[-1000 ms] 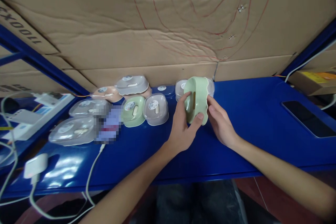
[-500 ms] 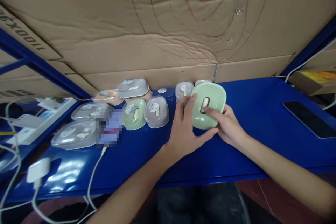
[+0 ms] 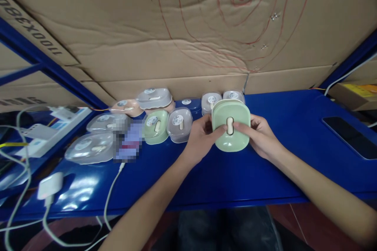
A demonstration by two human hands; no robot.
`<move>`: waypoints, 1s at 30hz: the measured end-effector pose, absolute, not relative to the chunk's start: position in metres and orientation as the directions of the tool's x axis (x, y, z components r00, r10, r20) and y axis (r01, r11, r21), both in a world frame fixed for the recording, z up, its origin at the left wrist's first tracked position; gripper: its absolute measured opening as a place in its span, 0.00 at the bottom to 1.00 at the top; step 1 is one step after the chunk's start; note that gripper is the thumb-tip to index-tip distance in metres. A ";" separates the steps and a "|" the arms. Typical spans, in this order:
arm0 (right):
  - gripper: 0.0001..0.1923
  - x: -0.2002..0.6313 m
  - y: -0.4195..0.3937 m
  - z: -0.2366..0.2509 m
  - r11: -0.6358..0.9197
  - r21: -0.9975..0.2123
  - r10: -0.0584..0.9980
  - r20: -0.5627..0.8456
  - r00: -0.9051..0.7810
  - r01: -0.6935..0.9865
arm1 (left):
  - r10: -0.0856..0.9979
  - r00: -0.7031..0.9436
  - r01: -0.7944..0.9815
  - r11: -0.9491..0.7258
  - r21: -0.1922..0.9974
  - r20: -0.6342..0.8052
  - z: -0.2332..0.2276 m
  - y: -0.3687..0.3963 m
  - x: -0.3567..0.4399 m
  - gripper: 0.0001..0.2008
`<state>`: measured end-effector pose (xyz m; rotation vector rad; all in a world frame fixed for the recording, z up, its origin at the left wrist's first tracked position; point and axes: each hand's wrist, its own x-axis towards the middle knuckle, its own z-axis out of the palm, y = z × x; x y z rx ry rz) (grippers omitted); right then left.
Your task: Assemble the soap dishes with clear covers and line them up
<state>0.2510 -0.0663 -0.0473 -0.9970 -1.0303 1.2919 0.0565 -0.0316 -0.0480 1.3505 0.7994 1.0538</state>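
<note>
Between both hands, a rounded-square green plastic soap box (image 3: pixel 231 141) is held up over the blue shelf, its broad face toward me. An oval recess in that face contains a cream-coloured knob (image 3: pixel 229 126). My left hand (image 3: pixel 200 135) grips the box from the left, thumb at the knob. From the right, my right hand (image 3: pixel 260 135) grips it too, thumb tip against the knob's other side; its other fingers are partly hidden behind the box. Two grey clear-lidded boxes stand just behind, the nearer one (image 3: pixel 209 97) partly covered.
Left of the hands stand a green lidded box (image 3: pixel 156 127), a grey one (image 3: pixel 179 125) and several more. A phone (image 3: pixel 350 136) lies at right. A white charger (image 3: pixel 50 186) with cables and a power strip (image 3: pixel 59 129) are at left. Cardboard (image 3: pixel 132 47) forms the back wall.
My left hand has shifted from spread fingers at the box's edge to gripping its side, thumb at the knob. The box has turned more upright and squarer to me. The view has shifted slightly.
</note>
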 end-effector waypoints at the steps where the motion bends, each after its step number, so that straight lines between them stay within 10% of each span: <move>1: 0.19 0.251 -0.066 -0.047 0.027 -0.967 1.000 0.027 0.005 -0.255 | 0.923 0.360 -0.131 -0.096 0.987 0.138 -0.048 -0.032 0.057 0.21; 19: 0.18 0.269 -0.059 -0.041 0.020 -0.985 0.990 -0.004 0.140 -0.170 | 0.854 0.433 0.008 -0.324 0.946 0.289 -0.034 -0.037 0.048 0.19; 25: 0.15 0.283 -0.043 -0.045 -0.029 -0.970 0.929 -0.115 0.351 -0.242 | 0.816 0.361 0.644 -0.569 0.512 0.452 0.010 0.022 0.011 0.12; 30: 0.15 0.283 -0.041 -0.050 -0.026 -0.959 0.924 -0.130 0.358 -0.281 | 0.943 0.329 0.943 -0.324 0.077 -0.055 0.042 0.088 0.007 0.26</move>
